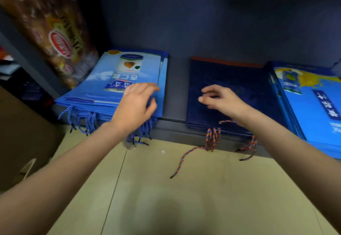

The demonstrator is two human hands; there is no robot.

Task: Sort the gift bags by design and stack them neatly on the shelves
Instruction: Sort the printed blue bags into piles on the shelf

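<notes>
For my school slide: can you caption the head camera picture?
Two hands over three piles of gift bags on a low shelf.

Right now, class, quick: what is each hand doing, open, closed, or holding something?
Left hand: open, fingers resting on the light blue bags.
Right hand: open, loosely curled over the dark blue bags, holding nothing.

Three stacks of gift bags on one shelf (175, 90): light blue stack (114, 87), dark navy stack (230, 90), bright blue stack (313, 105). Bags per stack uncountable. Two hands: left hand (136, 103), right hand (221, 100). One brown printed package (55, 31).
</notes>
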